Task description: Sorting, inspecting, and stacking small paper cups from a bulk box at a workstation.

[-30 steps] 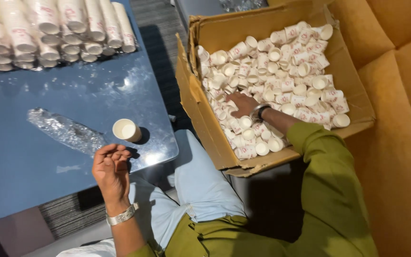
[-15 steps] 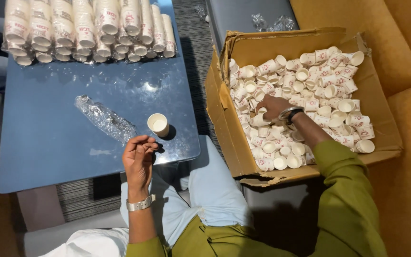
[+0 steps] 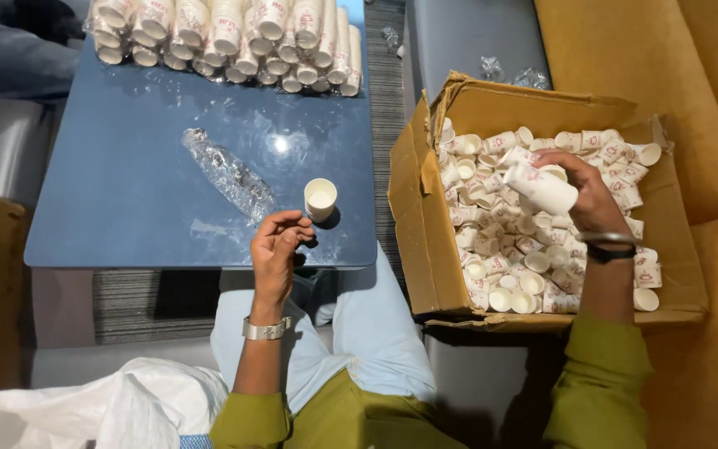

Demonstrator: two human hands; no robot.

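Observation:
My right hand (image 3: 585,189) is over the open cardboard box (image 3: 425,241) and grips a short stack of white paper cups (image 3: 542,188), lifted above the loose cups (image 3: 525,258) that fill the box. My left hand (image 3: 278,246) hovers at the near edge of the blue table (image 3: 126,199), fingers loosely curled and empty. A single upright paper cup (image 3: 320,198) stands on the table just beyond its fingertips. A crumpled clear plastic sleeve (image 3: 228,174) lies to the left of that cup.
Several wrapped stacks of paper cups (image 3: 226,33) lie along the table's far edge. A yellow sofa (image 3: 708,108) holds the box. A white bag (image 3: 101,411) sits at the lower left. Another person's leg (image 3: 10,50) shows at the top left.
My right hand has risen out of the loose cups with a stack of cups in it. My left hand has stayed near the single cup.

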